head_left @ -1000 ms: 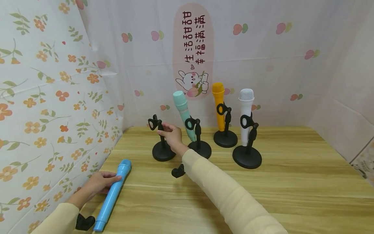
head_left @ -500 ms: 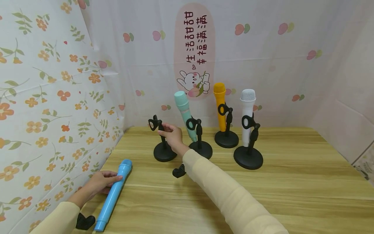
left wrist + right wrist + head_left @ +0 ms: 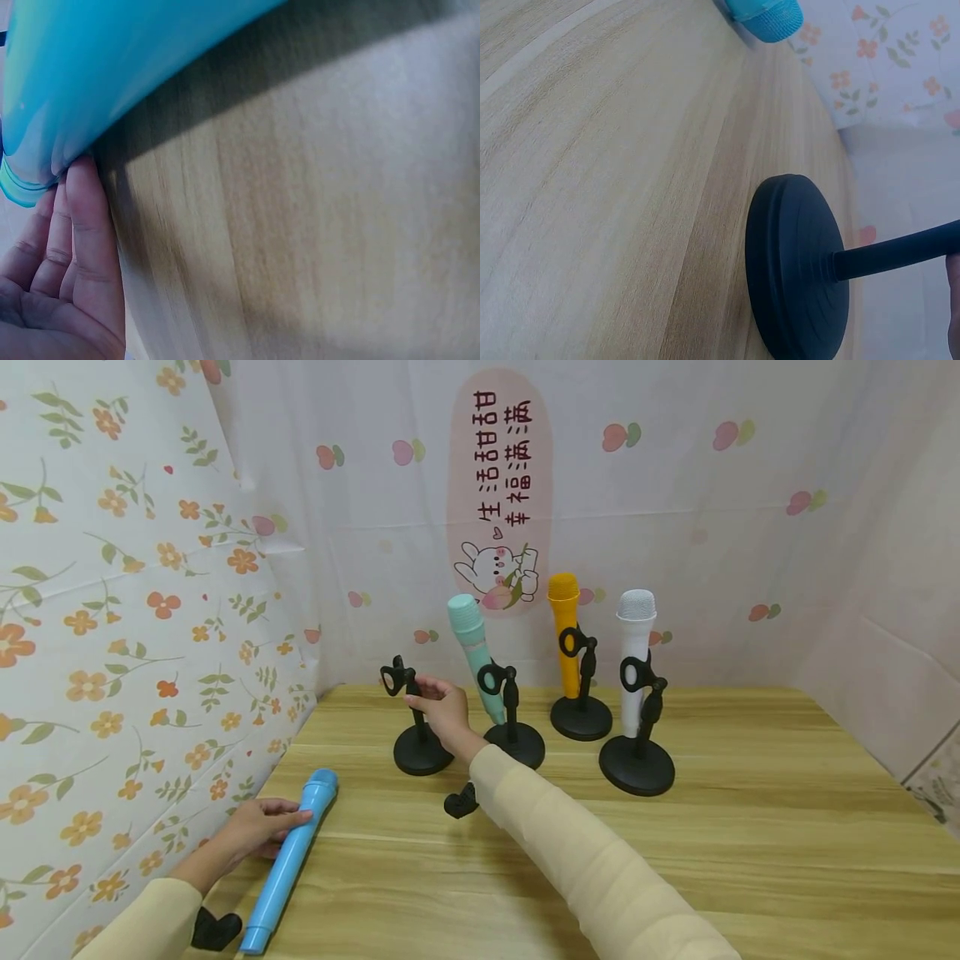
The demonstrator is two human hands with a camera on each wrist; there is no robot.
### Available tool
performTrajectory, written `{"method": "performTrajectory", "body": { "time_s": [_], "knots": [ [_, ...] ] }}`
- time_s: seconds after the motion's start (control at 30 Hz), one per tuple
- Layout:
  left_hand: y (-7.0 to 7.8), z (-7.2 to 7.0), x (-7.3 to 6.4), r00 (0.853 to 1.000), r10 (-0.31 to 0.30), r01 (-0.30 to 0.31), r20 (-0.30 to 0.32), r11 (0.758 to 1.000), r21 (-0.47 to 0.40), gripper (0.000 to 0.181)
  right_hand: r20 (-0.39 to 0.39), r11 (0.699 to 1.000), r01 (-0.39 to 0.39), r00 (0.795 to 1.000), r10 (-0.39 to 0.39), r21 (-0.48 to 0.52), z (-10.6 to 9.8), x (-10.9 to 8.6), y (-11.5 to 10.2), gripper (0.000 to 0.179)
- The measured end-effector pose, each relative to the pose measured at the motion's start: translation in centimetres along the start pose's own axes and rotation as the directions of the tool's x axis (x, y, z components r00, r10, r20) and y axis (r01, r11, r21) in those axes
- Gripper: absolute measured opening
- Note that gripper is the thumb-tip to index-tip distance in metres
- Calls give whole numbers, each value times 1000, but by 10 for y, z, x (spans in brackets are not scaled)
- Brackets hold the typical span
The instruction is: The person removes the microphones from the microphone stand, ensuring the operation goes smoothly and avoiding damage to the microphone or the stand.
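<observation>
On the table's left side lies a blue microphone (image 3: 281,875), its mesh head pointing away from me. My left hand (image 3: 257,828) grips it around the middle, thumb on top; in the left wrist view the fingers (image 3: 88,217) reach to the blue body (image 3: 127,60). At the back left, my right hand (image 3: 447,712) pinches the upright of a black microphone stand (image 3: 420,753), whose ring clip holds nothing. The right wrist view shows the stand's round base (image 3: 795,270) on the wood, with only an edge of the hand (image 3: 955,300) visible.
Right of that stand, a mint microphone (image 3: 467,620) leans in its own stand (image 3: 517,743). Further right are a yellow microphone (image 3: 564,602) and a white microphone (image 3: 637,610) in black stands. Floral cloth (image 3: 150,610) borders the table (image 3: 750,827) at left.
The view shifts very slightly. Both hands keep their hold, and the blue microphone and the stands stay in place.
</observation>
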State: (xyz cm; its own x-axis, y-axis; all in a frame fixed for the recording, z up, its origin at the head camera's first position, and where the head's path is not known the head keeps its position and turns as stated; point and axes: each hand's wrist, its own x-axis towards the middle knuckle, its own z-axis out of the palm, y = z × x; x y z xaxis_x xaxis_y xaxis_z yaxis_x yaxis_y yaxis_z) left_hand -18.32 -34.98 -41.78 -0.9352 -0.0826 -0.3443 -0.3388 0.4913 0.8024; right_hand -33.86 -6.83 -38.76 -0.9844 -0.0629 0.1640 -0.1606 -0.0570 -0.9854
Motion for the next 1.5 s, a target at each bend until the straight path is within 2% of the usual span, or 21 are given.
{"method": "performTrajectory", "body": {
  "time_s": [0.3, 0.63, 0.9, 1.17, 1.5],
  "knots": [
    [2, 0, -2, 1000, -16, 16, 9, 999, -27, 62, 16, 1000, 3, 1000, -3, -1, -2, -2, -1, 35],
    [3, 0, -3, 1000, -30, 30, 5, 999, -11, 65, 22, 1000, 8, 1000, -8, 29, -4, -8, -5, 37],
    [3, -1, -4, 1000, -27, 27, 0, 1000, 2, 67, 13, 998, 4, 1000, -5, 57, -5, -10, -6, 39],
    [3, -4, -7, 1000, -14, 14, -7, 1000, 17, 64, 15, 999, 5, 1000, -6, 41, -9, -11, -4, 41],
    [5, -13, -7, 1000, 12, -12, -1, 1000, -25, 58, 39, 1000, 13, 999, -14, 21, -16, -19, 1, 37]
  ]
}}
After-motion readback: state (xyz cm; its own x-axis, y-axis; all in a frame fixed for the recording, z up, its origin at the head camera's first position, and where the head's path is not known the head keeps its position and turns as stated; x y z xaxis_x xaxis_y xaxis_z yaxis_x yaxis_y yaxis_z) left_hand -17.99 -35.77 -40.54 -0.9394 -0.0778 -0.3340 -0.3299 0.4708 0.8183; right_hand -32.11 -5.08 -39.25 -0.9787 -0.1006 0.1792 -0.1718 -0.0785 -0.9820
